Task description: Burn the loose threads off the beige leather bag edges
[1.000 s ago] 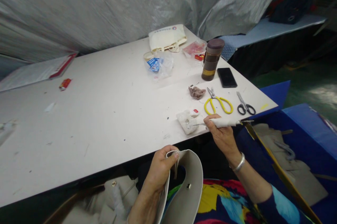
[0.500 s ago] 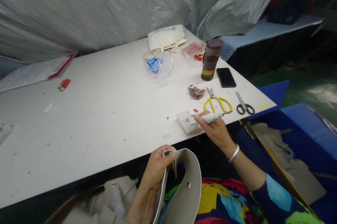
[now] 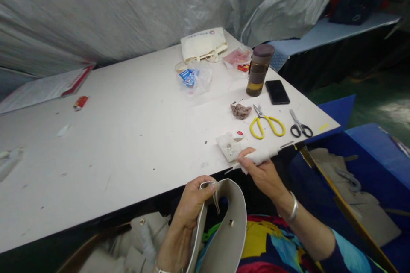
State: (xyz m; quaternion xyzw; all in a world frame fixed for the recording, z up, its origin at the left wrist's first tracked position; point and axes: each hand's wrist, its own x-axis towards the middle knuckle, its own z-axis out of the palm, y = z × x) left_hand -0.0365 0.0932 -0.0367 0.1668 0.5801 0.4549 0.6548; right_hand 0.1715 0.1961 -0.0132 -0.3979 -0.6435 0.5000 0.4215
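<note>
My left hand [image 3: 195, 200] grips the upper edge of a beige leather bag piece [image 3: 226, 239], thumb over the rim. The piece curves open below the table's front edge, and a small gold metal fitting [image 3: 231, 223] shows on its inner side. My right hand [image 3: 261, 172] is closed around a white-wrapped tool [image 3: 261, 157] with thin metal tips poking out at both ends. What kind of tool it is I cannot tell. Just beyond these fingers lies a crumpled white pad [image 3: 228, 146] at the table edge. The bag piece's lower part runs out of view.
Yellow-handled scissors [image 3: 267, 125], black-handled scissors [image 3: 300, 129], a brown crumpled cloth [image 3: 241, 111], a phone [image 3: 277, 92] and a bottle [image 3: 259, 71] lie or stand on the white table [image 3: 128, 157]. A blue box [image 3: 361, 149] with beige pieces stands at right.
My right hand has drawn down and back from the white pad, turning the tool so a thin tip now points toward the bag piece. The left hand keeps its hold.
</note>
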